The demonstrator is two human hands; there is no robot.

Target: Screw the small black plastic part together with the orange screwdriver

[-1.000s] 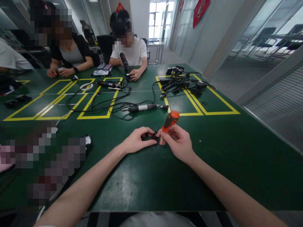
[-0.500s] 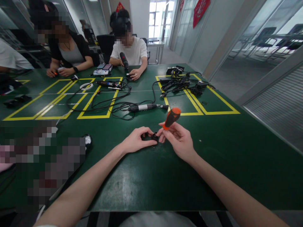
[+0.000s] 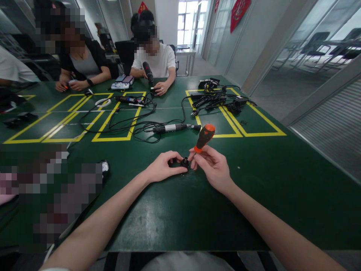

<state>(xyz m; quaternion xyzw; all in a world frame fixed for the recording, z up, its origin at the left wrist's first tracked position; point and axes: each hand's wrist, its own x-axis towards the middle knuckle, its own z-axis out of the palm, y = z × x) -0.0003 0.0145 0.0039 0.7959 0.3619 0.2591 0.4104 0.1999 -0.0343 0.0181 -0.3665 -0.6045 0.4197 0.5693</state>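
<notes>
My left hand (image 3: 163, 169) pinches a small black part (image 3: 184, 162) against the green table (image 3: 175, 218). My right hand (image 3: 213, 167) grips an orange and black screwdriver (image 3: 204, 137), whose handle points up and away while the tip end meets the black part. The tip itself is hidden between my fingers. Both hands touch at the part, near the table's middle front.
A black and silver electric tool (image 3: 172, 128) with tangled cables lies just beyond my hands. A pile of black cables and chargers (image 3: 217, 99) sits at the back right inside yellow tape lines. Two people sit across the table; one holds a black tool (image 3: 147, 72).
The screwdriver handle has risen slightly and tilted more to the right. My right hand's fingers have shifted around it. My left hand has stayed on the black part.
</notes>
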